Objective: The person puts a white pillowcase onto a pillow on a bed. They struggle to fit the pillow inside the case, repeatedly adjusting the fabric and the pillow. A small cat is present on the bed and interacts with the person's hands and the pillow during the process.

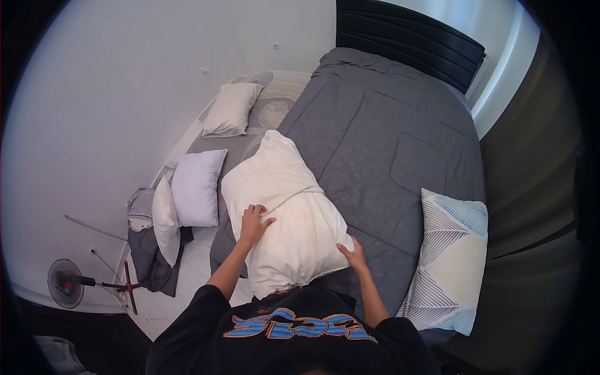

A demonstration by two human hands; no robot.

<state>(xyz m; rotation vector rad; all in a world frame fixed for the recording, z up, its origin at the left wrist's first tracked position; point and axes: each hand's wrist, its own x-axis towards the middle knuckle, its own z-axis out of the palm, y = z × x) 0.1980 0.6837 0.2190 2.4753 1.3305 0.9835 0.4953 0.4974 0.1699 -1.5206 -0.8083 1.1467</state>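
Note:
A large cream pillow (300, 225) in a loose, wrinkled case lies in front of me, on the near left part of the bed. A fold of cloth crosses its middle, and its far end narrows to a bunched tip. My left hand (252, 226) rests on the pillow's left side by that fold, fingers curled into the cloth and thumb apart from them. At the near right corner, my right hand (354, 255) grips the pillow's edge; the thumb lies on top and the other fingers are mostly hidden.
Grey bedding (381, 131) covers the bed below a black headboard (406, 40). A patterned pillow (450, 262) lies at the bed's right edge. Left are a white pillow (199, 187), cream pillows (232, 110), (165, 222), dark cloth (153, 262) and a fan (65, 283). Dark curtains (531, 156) hang right.

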